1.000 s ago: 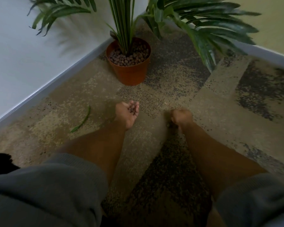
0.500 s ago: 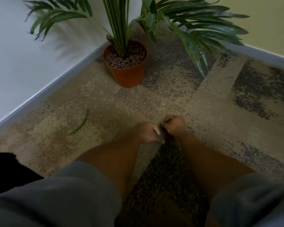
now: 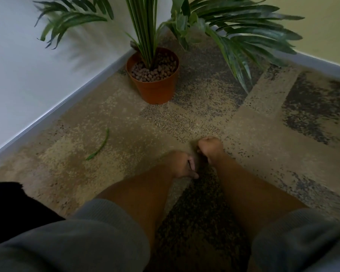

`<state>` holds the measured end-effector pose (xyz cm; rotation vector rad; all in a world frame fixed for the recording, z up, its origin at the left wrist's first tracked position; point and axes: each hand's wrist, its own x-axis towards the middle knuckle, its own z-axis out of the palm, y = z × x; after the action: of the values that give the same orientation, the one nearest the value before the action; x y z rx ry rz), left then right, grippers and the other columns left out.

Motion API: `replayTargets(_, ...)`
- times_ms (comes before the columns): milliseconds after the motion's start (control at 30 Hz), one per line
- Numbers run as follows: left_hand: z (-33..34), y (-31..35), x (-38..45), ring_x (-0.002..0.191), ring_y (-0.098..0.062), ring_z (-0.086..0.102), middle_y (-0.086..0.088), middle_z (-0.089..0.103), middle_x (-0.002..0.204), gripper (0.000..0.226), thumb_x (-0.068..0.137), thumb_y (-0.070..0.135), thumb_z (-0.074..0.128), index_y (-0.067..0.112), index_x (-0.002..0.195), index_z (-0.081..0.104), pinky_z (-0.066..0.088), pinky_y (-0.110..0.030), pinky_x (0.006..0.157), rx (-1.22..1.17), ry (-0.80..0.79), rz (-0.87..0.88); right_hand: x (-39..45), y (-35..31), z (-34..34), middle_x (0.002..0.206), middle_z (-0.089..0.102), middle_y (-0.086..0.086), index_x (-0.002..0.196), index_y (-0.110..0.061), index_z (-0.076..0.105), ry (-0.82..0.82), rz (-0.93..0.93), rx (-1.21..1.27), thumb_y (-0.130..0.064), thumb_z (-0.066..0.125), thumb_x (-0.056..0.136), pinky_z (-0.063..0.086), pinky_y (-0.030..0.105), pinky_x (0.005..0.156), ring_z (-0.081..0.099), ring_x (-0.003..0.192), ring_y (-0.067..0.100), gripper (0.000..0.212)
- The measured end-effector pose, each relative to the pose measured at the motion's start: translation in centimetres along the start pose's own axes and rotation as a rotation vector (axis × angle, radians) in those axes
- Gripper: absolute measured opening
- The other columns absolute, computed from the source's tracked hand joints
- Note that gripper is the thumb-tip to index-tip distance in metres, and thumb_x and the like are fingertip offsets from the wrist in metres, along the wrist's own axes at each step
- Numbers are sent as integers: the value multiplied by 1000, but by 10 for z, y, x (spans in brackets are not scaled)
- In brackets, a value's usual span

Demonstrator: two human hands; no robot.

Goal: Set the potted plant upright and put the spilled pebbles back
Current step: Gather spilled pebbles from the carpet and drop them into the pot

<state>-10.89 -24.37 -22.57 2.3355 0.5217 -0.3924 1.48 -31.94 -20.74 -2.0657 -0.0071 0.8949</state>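
The potted plant (image 3: 154,86) stands upright in the room's corner, an orange pot filled with brown pebbles (image 3: 155,70) around green stems. My left hand (image 3: 182,164) hovers low over the carpet with its back up and its fingers curled in; the pebbles it carried are hidden inside. My right hand (image 3: 210,148) is a closed fist resting on the carpet just beside it, almost touching. I see no loose pebbles on the floor around the hands.
A fallen green leaf (image 3: 99,147) lies on the patterned carpet (image 3: 263,134) to the left. White wall and skirting (image 3: 53,112) run along the left, a yellow wall (image 3: 322,26) at the back right. Long fronds (image 3: 238,54) overhang the floor right of the pot.
My left hand, palm up with pebbles a second ago, has turned over, curled shut and moved right and nearer, next to my right fist. The right hand barely moved.
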Motion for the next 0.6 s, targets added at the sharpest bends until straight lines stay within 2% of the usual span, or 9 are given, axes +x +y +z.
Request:
replayTargets(100, 1, -5, -4, 56, 0, 49, 16, 54, 58, 32, 65, 52, 80, 24, 78, 69, 31, -21, 51, -26, 15, -5, 0, -5, 4, 68, 61, 8, 82, -10, 62, -43, 104, 210, -3, 59, 82, 39, 24, 43, 52, 51, 14, 7)
replayTargets(167, 1, -7, -6, 54, -3, 50, 13, 54, 56, 32, 72, 53, 74, 22, 73, 67, 31, -21, 51, -100, 80, -50, 1, -9, 8, 61, 59, 6, 74, -10, 62, -77, 141, 320, -2, 57, 82, 39, 25, 45, 49, 47, 12, 12)
replayTargets(233, -1, -6, -7, 55, -12, 52, 3, 57, 58, 41, 83, 54, 63, 15, 70, 64, 33, -23, 53, -183, 180, -128, -2, -16, 11, 59, 56, 6, 65, -10, 59, -108, 175, 451, -1, 53, 82, 39, 24, 48, 48, 49, 12, 19)
replayTargets(300, -8, -3, -8, 58, -17, 52, -3, 55, 60, 48, 93, 52, 49, 13, 68, 61, 35, -27, 58, -246, 249, -234, -5, -24, 16, 63, 52, 6, 66, -9, 54, -136, 206, 588, 1, 47, 83, 40, 21, 47, 47, 53, 12, 21)
replayTargets(367, -18, -6, -7, 60, -15, 50, 3, 50, 62, 40, 99, 39, 42, 10, 85, 67, 37, -28, 67, -392, 318, -354, -10, -32, 20, 66, 46, 5, 68, -10, 46, -183, 213, 710, 3, 38, 82, 39, 21, 47, 45, 57, 13, 20)
replayTargets(433, -27, -10, -5, 62, -12, 46, 6, 48, 68, 33, 98, 24, 42, 1, 102, 65, 40, -28, 67, -673, 387, -499, -14, -42, 26, 68, 41, 5, 67, -11, 40, -238, 204, 813, 2, 30, 80, 38, 21, 49, 42, 59, 15, 21)
replayTargets(533, -38, -11, -6, 66, -11, 52, -2, 58, 77, 31, 100, 19, 34, 10, 91, 62, 42, -21, 60, -1313, 439, -636, -19, -54, 35, 74, 48, 8, 72, -8, 46, -288, 219, 915, -4, 30, 87, 45, 21, 56, 49, 65, 18, 22)
replayTargets(600, -46, -13, -8, 75, -11, 59, -3, 63, 84, 33, 101, 23, 31, 11, 96, 61, 47, -20, 63, -1605, 495, -653, -20, -61, 42, 82, 55, 11, 77, -5, 50, -295, 227, 892, -8, 33, 92, 49, 22, 62, 57, 75, 20, 22)
